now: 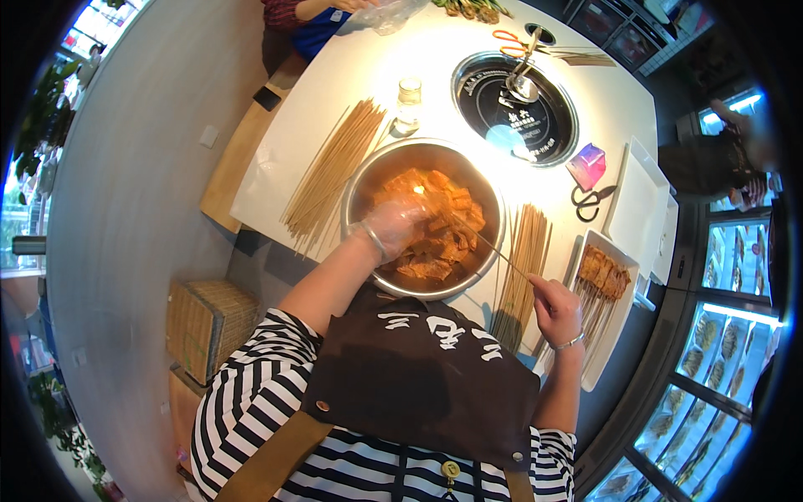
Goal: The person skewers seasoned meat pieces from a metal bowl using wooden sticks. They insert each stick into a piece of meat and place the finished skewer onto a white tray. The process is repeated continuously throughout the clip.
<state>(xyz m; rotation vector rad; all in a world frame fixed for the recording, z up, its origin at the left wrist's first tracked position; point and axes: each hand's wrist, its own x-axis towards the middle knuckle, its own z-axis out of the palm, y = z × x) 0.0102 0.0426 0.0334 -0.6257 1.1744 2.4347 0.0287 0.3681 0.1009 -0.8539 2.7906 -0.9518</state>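
A steel bowl (499,248) in front of me holds orange-red marinated food slices (433,268) in sauce. My left hand (396,227), in a clear plastic glove, is inside the bowl with its fingers around a slice (439,206); the fingertips are partly hidden. Outside the bowl, my bare right hand (557,309) pinches the near end of a thin wooden skewer (495,249). The skewer's far end reaches the slice at my left fingers. Loose skewers lie to the bowl's left (335,172) and right (526,270).
On the right, a white tray (593,373) holds loaded skewers (603,273), beside another white tray (637,188). Black-handled scissors (588,202) and a purple packet (588,166) lie nearby. A glass jar (409,103) stands behind the bowl, near a round cooktop (514,113). Across the table is another person's hand (351,4).
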